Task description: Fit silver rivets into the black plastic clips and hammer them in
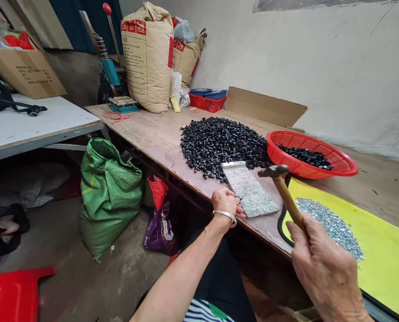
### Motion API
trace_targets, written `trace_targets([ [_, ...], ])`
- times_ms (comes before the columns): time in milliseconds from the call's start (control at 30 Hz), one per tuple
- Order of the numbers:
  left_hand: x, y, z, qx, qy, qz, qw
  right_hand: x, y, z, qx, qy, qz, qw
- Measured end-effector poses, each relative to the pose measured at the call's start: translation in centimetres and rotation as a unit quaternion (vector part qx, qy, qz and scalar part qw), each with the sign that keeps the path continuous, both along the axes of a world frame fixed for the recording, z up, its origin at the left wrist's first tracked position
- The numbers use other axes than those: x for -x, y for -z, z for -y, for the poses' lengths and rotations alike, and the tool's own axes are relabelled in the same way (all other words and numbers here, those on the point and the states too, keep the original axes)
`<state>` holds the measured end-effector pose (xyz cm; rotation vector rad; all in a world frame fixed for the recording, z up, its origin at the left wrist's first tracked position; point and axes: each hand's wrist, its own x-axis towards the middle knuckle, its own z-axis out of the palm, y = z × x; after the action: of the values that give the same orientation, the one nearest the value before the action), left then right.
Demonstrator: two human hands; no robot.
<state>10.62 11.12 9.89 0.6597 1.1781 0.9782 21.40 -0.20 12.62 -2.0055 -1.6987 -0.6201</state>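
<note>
My right hand (323,259) grips the wooden handle of a hammer (286,197), its metal head raised near the right side of a stone slab (251,190). At the slab's left edge, my left hand (226,203) is closed in a pinch, with a small dark piece (240,197) showing at the fingertips. A bracelet circles that wrist. Behind the slab spreads a big heap of small black parts (224,143). To the right, a pile of small shiny metal pieces (331,223) lies on a yellow sheet (387,259).
A red plastic basket (345,163) holding more black parts stands behind the yellow sheet. Paper sacks (147,58) and a teal hand press (110,71) are at the back left. A green sack (110,192) and a red stool (18,286) are on the floor at left.
</note>
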Motion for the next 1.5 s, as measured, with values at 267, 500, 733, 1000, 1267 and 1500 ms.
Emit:
trace_targets([
  [267,0.0,0.6,0.1,-0.006,-0.009,0.013,1.000,0.5,0.9,0.2,0.093,0.027,0.037,0.995],
  [500,-0.2,0.6,0.0,-0.002,-0.010,0.013,1.000,0.9,1.5,0.3,0.146,0.020,0.065,0.987],
  [733,-0.1,0.4,-0.1,-0.002,-0.011,0.010,1.000,1.8,1.6,0.5,0.066,0.035,0.064,0.995],
  [1000,0.5,-0.1,0.1,-0.028,-0.014,0.046,0.998,-1.2,1.6,-1.9,0.137,-0.009,-0.209,0.968],
  [1267,5.8,-1.2,4.5,-0.164,0.032,0.085,0.982,-1.5,1.1,-5.2,0.213,0.032,-0.121,0.969],
  [1500,9.5,-2.7,8.4,-0.196,0.019,0.016,0.980,1.5,0.2,-2.8,0.141,-0.077,-0.289,0.944],
])
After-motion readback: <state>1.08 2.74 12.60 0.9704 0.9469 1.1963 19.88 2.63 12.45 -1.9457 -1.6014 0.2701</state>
